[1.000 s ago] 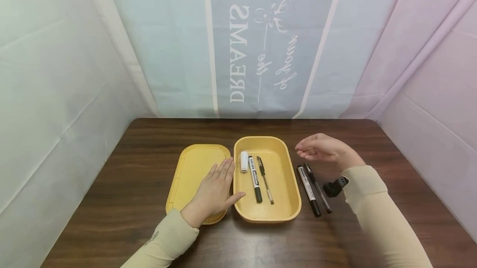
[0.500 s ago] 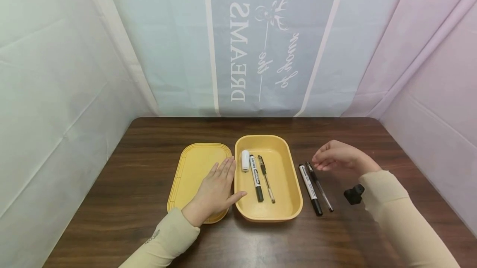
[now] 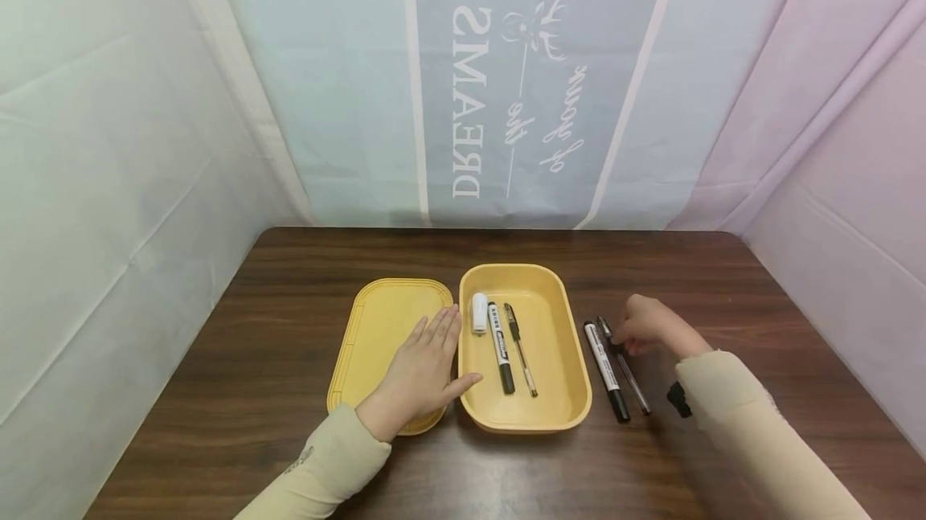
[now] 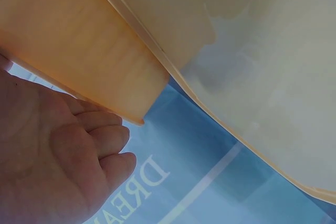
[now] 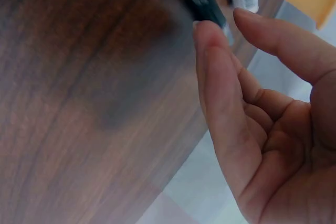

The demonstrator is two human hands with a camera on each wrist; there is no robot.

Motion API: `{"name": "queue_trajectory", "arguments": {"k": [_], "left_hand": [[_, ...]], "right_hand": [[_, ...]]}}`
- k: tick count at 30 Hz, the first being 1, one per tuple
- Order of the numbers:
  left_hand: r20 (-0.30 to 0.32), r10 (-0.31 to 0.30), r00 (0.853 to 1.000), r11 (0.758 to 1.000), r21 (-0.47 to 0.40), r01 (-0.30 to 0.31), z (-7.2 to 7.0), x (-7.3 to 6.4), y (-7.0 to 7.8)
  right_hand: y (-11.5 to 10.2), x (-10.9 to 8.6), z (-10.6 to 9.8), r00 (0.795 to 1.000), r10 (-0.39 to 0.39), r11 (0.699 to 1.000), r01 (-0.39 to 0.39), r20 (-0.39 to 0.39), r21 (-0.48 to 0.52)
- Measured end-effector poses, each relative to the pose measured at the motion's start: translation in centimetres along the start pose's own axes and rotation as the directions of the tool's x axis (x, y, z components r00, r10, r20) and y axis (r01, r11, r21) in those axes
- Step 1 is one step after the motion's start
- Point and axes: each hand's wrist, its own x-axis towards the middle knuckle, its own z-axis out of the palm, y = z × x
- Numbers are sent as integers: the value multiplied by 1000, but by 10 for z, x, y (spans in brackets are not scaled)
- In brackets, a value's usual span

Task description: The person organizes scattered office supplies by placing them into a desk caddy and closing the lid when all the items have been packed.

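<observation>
My left hand (image 3: 419, 375) lies flat across the yellow lid (image 3: 372, 335), its straight fingers against the left side of the yellow box (image 3: 560, 379). To the right of the box, my right hand (image 3: 649, 327) is over the upper end of a clear pen with a dark grip (image 3: 633, 383). In the right wrist view, the index fingertip is at the pen (image 5: 207, 6) and the thumb stands apart from it. A white marker with a black cap (image 3: 606, 367) lies beside this pen. The box contains another marker (image 3: 501, 347), a second pen (image 3: 522, 355) and a small white object (image 3: 480, 313).
The dark wooden table (image 3: 239, 391) bears everything. Printed cloth (image 3: 347, 102) hangs behind it, with pale cloth walls on both sides. A small black device (image 3: 678, 399) shows by the right sleeve.
My right hand first moved right, away from the box, then came down and nearer to the clear pen's upper end. The left hand, the box and its contents stayed put.
</observation>
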Motion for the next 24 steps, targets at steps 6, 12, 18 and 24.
{"name": "queue_trajectory", "arguments": {"k": [6, 12, 18, 24], "left_hand": [[-2, -1, 1000, 1000, 12, 1, 1, 1, 0], [3, -6, 1000, 1000, 13, 5, 1, 1, 0], [13, -10, 1000, 1000, 6, 10, 1, 1, 0], [7, -5, 1000, 1000, -7, 5, 2, 1, 0]], "right_hand": [[1, 3, 8, 999, 46, 999, -46, -12, -19], [2, 4, 10, 999, 26, 996, -29, -36, -81], [2, 5, 12, 998, 24, 994, -29, -52, -101], [3, 4, 11, 998, 56, 995, -58, -28, -77]]}}
